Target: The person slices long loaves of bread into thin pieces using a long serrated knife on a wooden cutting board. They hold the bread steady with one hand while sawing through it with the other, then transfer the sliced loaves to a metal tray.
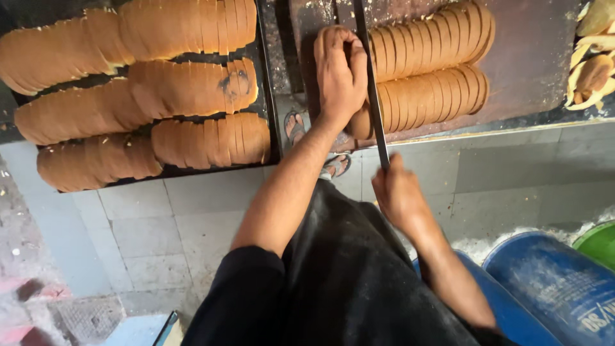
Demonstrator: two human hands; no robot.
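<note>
Loaf (410,102) being steadied under left hand (341,74), fingers pressed together on top — right hand (398,192) clamped round knife (371,83) — best keeping blade upright, clear of knuckles.

Left arm is stretched way out to the far side, bare forearm running up the middle, wrist bent a bit. Left hand (341,74) is palm down, fingers curled and pressed flat-ish. Right arm is bent and tucked in nearer, over on the right, forearm angled back. Right hand (396,192) is closed in a fist grip, knuckles up, a little blurry.
</note>
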